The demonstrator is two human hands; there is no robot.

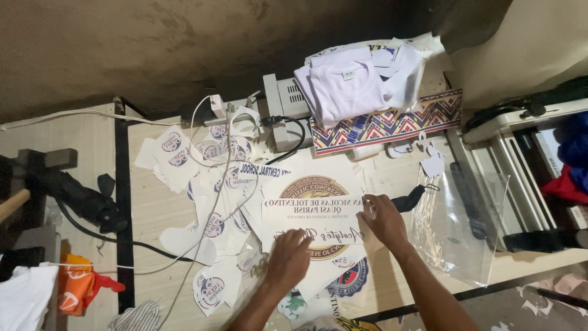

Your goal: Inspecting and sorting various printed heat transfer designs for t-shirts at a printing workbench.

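My left hand [289, 256] lies fingers-down on the lower edge of a white printed strip of paper [312, 216] with dark lettering. At that strip's right end my right hand [383, 218] pinches or presses its edge. The strip lies over a larger sheet with a round gold and brown emblem [315, 187]. Several cut-out round logo prints [208, 184] are scattered on the wooden table [156, 205] to the left of both hands.
A stack of folded white shirts [343, 83] rests on a patterned box [392, 125] at the back. White cables [214, 153] cross the prints. A clear plastic bag [456, 224] and a heat press [520, 171] stand at the right. Black umbrella [79, 196] lies left.
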